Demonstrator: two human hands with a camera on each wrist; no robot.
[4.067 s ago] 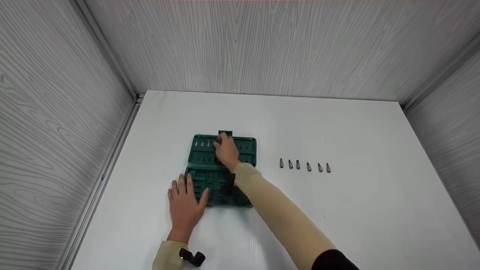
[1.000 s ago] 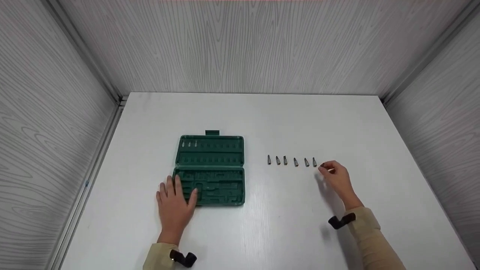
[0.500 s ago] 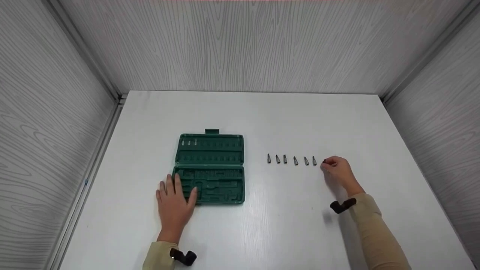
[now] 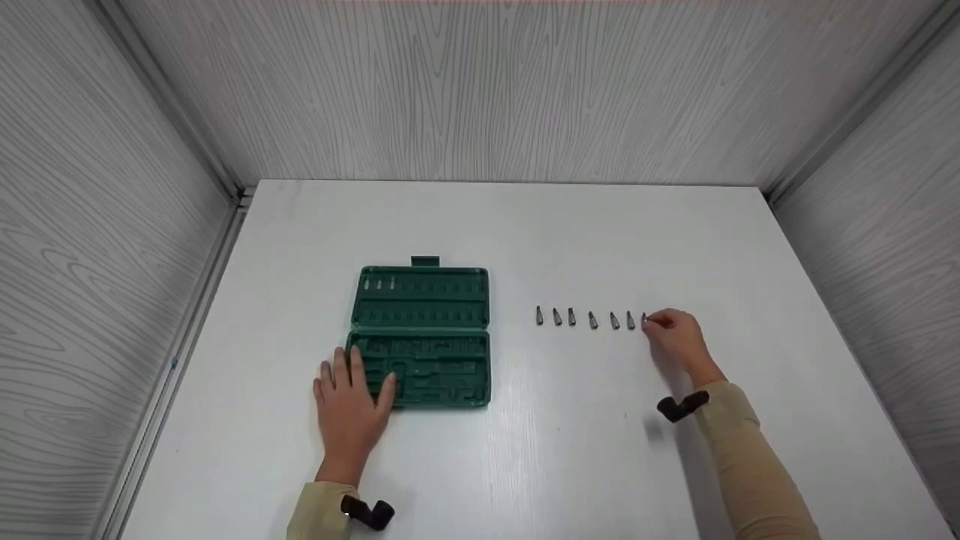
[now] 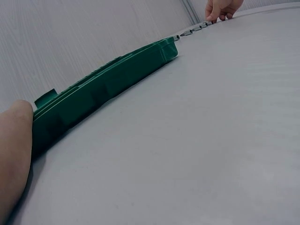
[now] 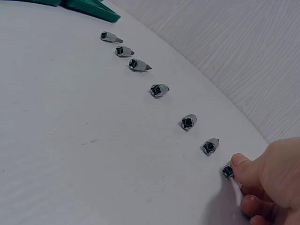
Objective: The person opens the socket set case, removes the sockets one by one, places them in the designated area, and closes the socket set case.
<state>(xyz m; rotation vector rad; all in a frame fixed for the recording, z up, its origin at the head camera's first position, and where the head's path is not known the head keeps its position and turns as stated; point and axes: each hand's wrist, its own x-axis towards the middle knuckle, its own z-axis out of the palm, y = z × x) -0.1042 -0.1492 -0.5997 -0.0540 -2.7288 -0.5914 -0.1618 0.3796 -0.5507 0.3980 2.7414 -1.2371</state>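
My right hand [image 4: 679, 341] pinches a small metal bit socket [image 6: 228, 171] between thumb and fingers, at the right end of a row. The bit socket touches or nearly touches the white table, its square hole facing the right wrist camera. Several similar bit sockets [image 4: 592, 320] lie side by side to its left, pointed ends away from me. My left hand [image 4: 351, 416] lies with fingers spread on the left edge of an opened green plastic case [image 4: 420, 330], the thumb along its front. In the left wrist view, part of the left hand [image 5: 16, 154] shows beside the case wall.
The case's moulded slots face up, and three small light marks or pieces [image 4: 379, 285] show in its far half at the upper left. A latch tab [image 4: 425, 261] sticks out at the back. Grey wood-grain panels [image 4: 480, 90] stand around the white table [image 4: 562, 465].
My right hand was over the case's far half, then moved right to the row's end. In the last half second it shifted slightly, bringing the bit socket into line. My left hand stays put.
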